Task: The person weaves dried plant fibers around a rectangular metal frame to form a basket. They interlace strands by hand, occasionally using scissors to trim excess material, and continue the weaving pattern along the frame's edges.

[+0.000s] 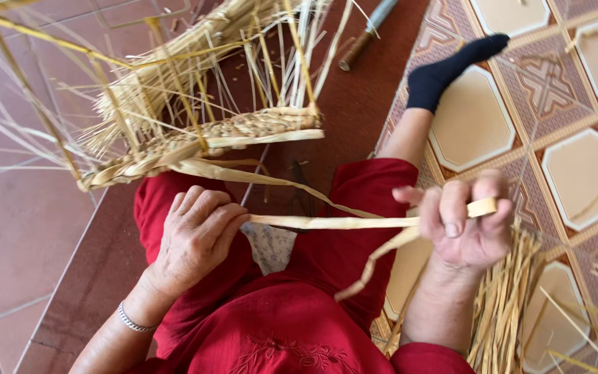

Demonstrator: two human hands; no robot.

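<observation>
Both hands pinch a flat straw strip taut, left hand and right hand; weaving under the half-woven basket, calling for steady tension.

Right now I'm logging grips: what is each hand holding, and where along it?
Both hold one flat straw strip: the left hand pinches its middle stretch, and the right hand grips near the end.

Half-woven straw basket cut off by top and left edges; upright stakes run out of view. Near end of flat straw strip hidden under left hand; far end wrapped inside right hand. Straw bundle cropped at bottom edge. Knife cut by top edge, blade tip unseen.
</observation>
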